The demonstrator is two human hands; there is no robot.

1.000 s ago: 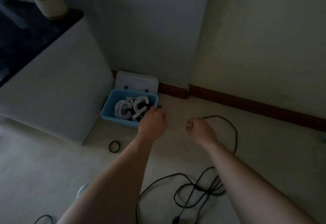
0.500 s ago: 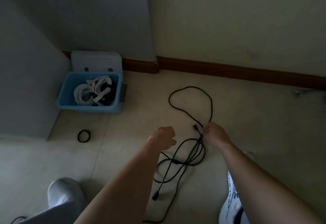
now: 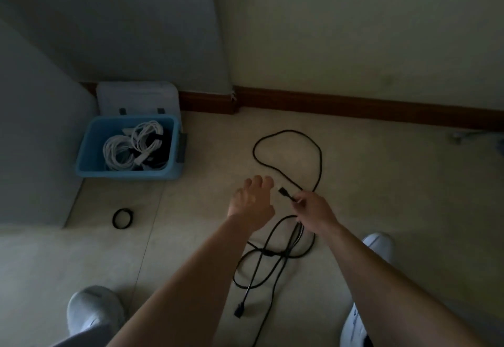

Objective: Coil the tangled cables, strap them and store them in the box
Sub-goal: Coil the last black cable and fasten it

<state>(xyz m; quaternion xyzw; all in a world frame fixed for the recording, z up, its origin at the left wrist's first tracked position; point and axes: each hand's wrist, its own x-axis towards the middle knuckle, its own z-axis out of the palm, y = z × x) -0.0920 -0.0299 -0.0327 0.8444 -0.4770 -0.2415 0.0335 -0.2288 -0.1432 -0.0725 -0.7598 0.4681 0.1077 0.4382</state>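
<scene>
Two bare hands reach out over a pale tiled floor (image 3: pixel 381 183). The right hand (image 3: pixel 313 207), just right of the frame's centre, pinches a black cable (image 3: pixel 268 253) between curled fingers and thumb, just behind its end plug (image 3: pixel 283 191), which juts up and to the left from the grip. The left hand (image 3: pixel 252 202) hovers just left of that plug with its fingers straight and slightly spread; it holds nothing and is apart from the cable.

From the right hand the cable runs two ways. One length sweeps toward the top of the frame in a wide open loop lying flat on the floor. The rest drops below the hand into a loose tangle of crossing strands between the two forearms, with a second plug (image 3: pixel 239 311) lying at lower centre.

At centre left a blue plastic box (image 3: pixel 128 173) stands on the floor against a white cabinet (image 3: pixel 35 142). Inside it lie white coiled cables (image 3: pixel 122 153) and, to their right, a darker coil (image 3: pixel 161 153) too dim to make out. A white lid (image 3: pixel 137 98) leans upright behind the box. Below the box, well apart from the tangle, a small black strap ring (image 3: pixel 122 218) lies flat on the floor.

A brown skirting board (image 3: pixel 354 109) runs along the far wall. One pale shoe (image 3: pixel 92 311) shows at lower left, another (image 3: pixel 377 245) at right, just behind the right forearm.
</scene>
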